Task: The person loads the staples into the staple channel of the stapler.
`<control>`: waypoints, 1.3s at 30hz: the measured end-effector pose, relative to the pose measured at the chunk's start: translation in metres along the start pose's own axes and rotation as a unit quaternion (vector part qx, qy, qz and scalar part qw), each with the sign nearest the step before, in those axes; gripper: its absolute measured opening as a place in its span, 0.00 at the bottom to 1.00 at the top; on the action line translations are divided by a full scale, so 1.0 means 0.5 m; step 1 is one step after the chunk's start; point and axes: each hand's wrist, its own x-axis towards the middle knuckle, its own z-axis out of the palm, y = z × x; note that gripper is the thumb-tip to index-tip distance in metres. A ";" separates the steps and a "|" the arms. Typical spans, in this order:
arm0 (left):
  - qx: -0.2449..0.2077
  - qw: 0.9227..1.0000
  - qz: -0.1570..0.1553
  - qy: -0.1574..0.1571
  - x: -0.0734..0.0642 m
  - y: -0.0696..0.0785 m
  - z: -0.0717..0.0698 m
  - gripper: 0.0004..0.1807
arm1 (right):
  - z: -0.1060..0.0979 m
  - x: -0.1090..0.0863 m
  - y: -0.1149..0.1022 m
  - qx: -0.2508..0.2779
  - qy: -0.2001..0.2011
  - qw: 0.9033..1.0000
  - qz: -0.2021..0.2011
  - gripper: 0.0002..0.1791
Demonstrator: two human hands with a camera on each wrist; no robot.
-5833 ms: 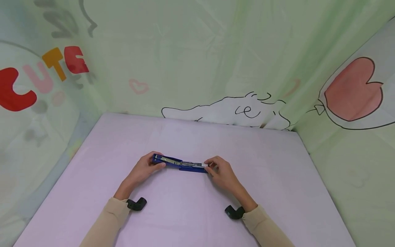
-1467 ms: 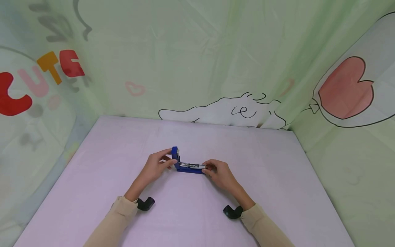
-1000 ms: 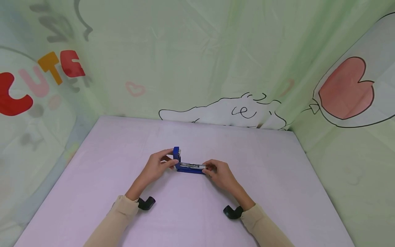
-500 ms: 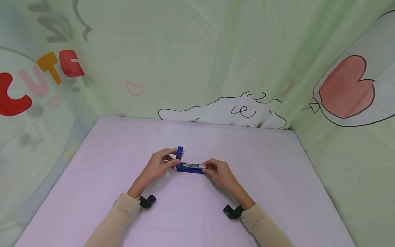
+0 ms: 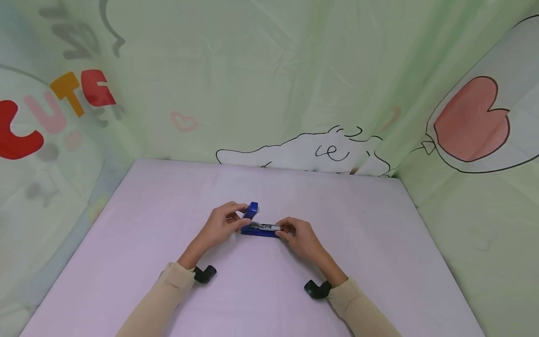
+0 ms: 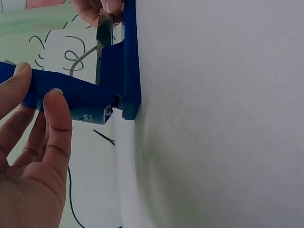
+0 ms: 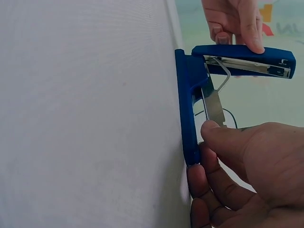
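Note:
A blue stapler point(image 5: 258, 232) lies on the table with its top cover point(image 7: 247, 53) swung up at an angle from the base. My left hand point(image 5: 223, 223) pinches that cover between thumb and fingers. At the stapler's front end my right hand point(image 5: 300, 235) grips the base and the metal staple channel point(image 7: 213, 107). A bent metal wire point(image 7: 226, 78) runs between the cover and the channel. In the left wrist view the hinge point(image 6: 115, 102) shows at the rear, where cover and base meet.
The table point(image 5: 261, 290) has a pale lilac cover. Green printed curtains point(image 5: 261, 70) stand behind it and on both sides. A black wrist camera point(image 5: 205, 274) sits on the left wrist and another wrist camera point(image 5: 317, 289) on the right.
From lying nearly flat back to the left, the stapler's cover has swung upright and now leans right over the base. My left hand moved right with it; my right hand stayed nearly still lately.

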 end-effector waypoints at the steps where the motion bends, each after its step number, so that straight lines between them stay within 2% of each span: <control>1: 0.005 1.000 0.003 0.000 0.001 0.001 0.001 0.23 | 0.000 0.000 0.001 0.000 0.000 1.000 0.000 0.10; 10: 0.053 0.998 0.021 0.009 0.010 0.002 0.016 0.23 | 0.000 -0.001 -0.002 0.002 0.003 1.000 0.003 0.10; 18: 0.069 0.997 0.028 0.006 0.017 -0.001 0.030 0.21 | 0.002 -0.001 0.001 0.001 0.005 1.000 0.001 0.10; 28: 0.098 0.995 0.019 -0.002 0.024 0.016 0.046 0.19 | 0.001 0.000 0.000 -0.002 0.006 1.000 0.001 0.10; 34: 0.110 0.994 0.023 -0.002 0.027 0.016 0.056 0.20 | 0.001 -0.001 0.001 -0.005 0.007 1.000 -0.001 0.11; 39: 0.113 0.994 0.014 -0.007 0.029 0.013 0.061 0.20 | 0.001 -0.003 0.001 -0.008 0.006 1.000 -0.006 0.11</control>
